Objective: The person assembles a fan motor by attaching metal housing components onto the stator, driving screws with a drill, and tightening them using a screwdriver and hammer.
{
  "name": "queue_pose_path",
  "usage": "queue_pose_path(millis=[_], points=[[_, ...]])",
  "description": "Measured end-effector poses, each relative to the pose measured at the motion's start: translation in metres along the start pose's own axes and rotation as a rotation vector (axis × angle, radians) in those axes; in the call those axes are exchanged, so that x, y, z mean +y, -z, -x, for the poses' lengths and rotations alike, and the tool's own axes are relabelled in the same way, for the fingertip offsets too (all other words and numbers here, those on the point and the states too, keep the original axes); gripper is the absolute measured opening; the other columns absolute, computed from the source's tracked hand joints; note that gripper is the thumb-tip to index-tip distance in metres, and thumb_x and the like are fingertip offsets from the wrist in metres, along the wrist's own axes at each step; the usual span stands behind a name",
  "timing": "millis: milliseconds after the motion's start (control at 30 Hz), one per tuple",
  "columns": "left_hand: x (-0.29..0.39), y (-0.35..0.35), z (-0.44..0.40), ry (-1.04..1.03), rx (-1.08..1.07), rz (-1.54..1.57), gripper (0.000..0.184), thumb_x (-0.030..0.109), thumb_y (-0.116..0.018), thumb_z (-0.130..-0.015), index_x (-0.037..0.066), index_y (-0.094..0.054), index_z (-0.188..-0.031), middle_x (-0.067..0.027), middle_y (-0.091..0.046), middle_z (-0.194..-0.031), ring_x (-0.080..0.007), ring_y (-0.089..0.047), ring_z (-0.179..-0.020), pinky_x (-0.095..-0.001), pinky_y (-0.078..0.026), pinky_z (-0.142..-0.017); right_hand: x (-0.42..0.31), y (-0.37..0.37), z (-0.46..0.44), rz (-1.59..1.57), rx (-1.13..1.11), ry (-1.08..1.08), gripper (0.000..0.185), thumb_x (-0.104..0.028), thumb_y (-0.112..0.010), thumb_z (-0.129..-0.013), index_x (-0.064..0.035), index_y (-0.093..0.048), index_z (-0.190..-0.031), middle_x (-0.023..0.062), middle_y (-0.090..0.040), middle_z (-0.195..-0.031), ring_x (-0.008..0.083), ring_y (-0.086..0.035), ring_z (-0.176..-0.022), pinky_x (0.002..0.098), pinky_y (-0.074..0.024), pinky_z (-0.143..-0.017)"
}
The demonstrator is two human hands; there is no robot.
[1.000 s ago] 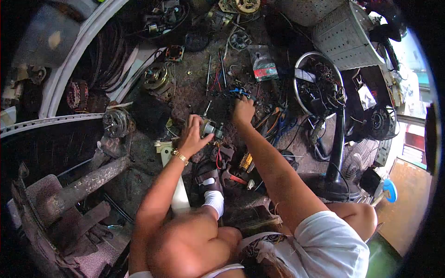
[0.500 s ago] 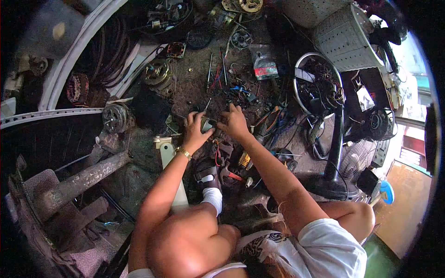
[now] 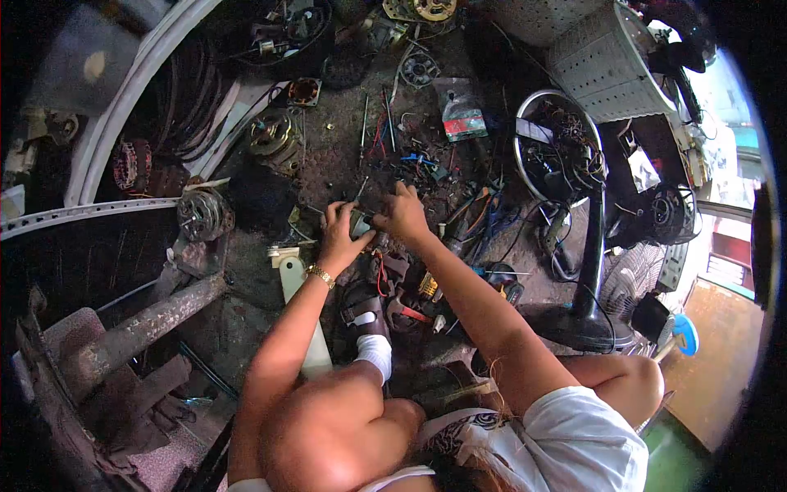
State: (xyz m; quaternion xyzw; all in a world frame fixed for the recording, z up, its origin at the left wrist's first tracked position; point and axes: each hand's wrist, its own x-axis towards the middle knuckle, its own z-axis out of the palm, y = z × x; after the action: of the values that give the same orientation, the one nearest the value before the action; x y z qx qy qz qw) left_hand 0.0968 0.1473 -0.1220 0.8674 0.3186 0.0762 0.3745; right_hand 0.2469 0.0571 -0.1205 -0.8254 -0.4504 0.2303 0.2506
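A small metal motor part (image 3: 361,225) sits between my two hands, low over the dirty floor. My left hand (image 3: 339,243), with a gold bracelet at the wrist, is wrapped round its left side. From the right, my right hand (image 3: 404,215) touches the part's other side with thumb and fingers bent; its fingertips are partly hidden. A thin metal shaft (image 3: 362,189) points up just beyond the part. Small blue pieces (image 3: 420,159) lie among scraps past my right hand.
Long screwdrivers (image 3: 389,120) and a plastic packet (image 3: 461,115) lie farther off. Pliers (image 3: 469,202) are right of my hands. A red-handled hammer (image 3: 410,311) lies by my foot. A black fan stand (image 3: 592,271) and a ring with wires (image 3: 520,148) stand at right.
My right hand has come back from the blue pieces to the motor part beside my left hand. My left hand has stayed on the part.
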Motion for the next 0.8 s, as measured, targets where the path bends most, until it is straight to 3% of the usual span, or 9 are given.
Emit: queue_pose_path(millis=[333,633,800], points=[[0.001,-0.002,0.000,-0.019,0.049,0.034,0.065,0.020,-0.076,-0.063,0.005,-0.045,-0.119,-0.0163,-0.040,-0.116,-0.0359,-0.038,-0.111,-0.0451,-0.033,-0.094,0.007,-0.006,0.008,0.039,-0.003,0.021,0.035,-0.027,-0.074,-0.056,-0.0034,-0.067,-0.081,0.0156,-0.048,-0.100,0.0359,-0.046,-0.096,0.0437,-0.0454,-0.078],[0.003,0.002,-0.001,-0.004,0.024,0.026,0.065,0.020,-0.075,-0.064,0.005,-0.045,-0.120,-0.0169,-0.039,-0.117,-0.0362,-0.038,-0.111,-0.0453,-0.033,-0.095,-0.004,-0.004,0.003,0.038,-0.002,0.039,0.038,-0.023,-0.075,-0.055,-0.0028,-0.067,-0.086,0.0176,-0.048,-0.101,0.0358,-0.047,-0.096,0.0447,-0.0450,-0.081],[-0.002,-0.001,-0.002,-0.009,0.038,0.116,0.064,0.022,-0.076,-0.063,0.005,-0.046,-0.117,-0.0171,-0.040,-0.116,-0.0359,-0.039,-0.110,-0.0462,-0.034,-0.094,0.000,-0.018,0.004,-0.022,0.050,0.094,0.036,-0.020,-0.072,-0.061,-0.0026,-0.064,-0.091,0.0190,-0.049,-0.099,0.0369,-0.047,-0.094,0.0445,-0.0439,-0.081]])
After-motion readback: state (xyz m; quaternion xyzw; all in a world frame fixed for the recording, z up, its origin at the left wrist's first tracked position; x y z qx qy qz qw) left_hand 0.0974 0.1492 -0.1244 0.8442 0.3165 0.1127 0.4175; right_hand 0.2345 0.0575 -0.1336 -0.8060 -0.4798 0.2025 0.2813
